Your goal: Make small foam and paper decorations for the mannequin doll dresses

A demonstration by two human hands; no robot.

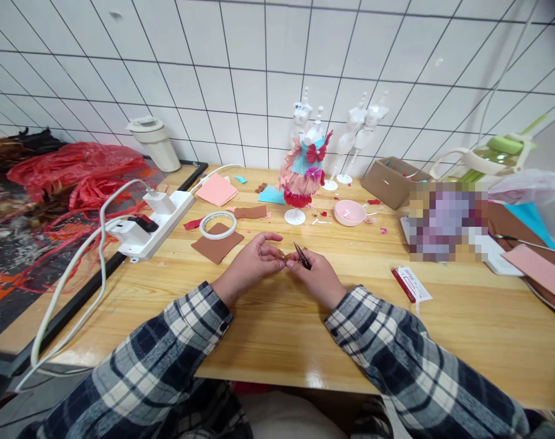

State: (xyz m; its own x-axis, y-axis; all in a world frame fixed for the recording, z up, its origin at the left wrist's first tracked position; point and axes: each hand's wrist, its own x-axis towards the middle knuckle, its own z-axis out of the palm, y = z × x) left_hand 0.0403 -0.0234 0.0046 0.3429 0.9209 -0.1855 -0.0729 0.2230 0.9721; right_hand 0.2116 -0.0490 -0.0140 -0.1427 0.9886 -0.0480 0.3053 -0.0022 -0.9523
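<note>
My left hand point(259, 261) pinches one end of a small crumpled brown piece of paper point(283, 256) between thumb and fingers. Thumb and forefinger of my right hand point(318, 274) close on the other end. Tucked in the same right hand is a pointed dark metal tool, apparently small scissors point(300, 253), with its tip upward and its lower part hidden. Beyond my hands stands a white mannequin point(314, 135) in a ruffled pink, blue and red paper dress point(300, 167). Left of it lie brown paper sheets point(222, 247) and a roll of white tape point(218, 225).
A pink bowl point(349, 213) sits right of the dressed mannequin, with a brown box point(391, 183) behind. More white mannequins point(357, 125) stand by the wall. On the left are a power strip point(168, 222) with cables and a white cup point(153, 143). A card point(410, 285) lies at right.
</note>
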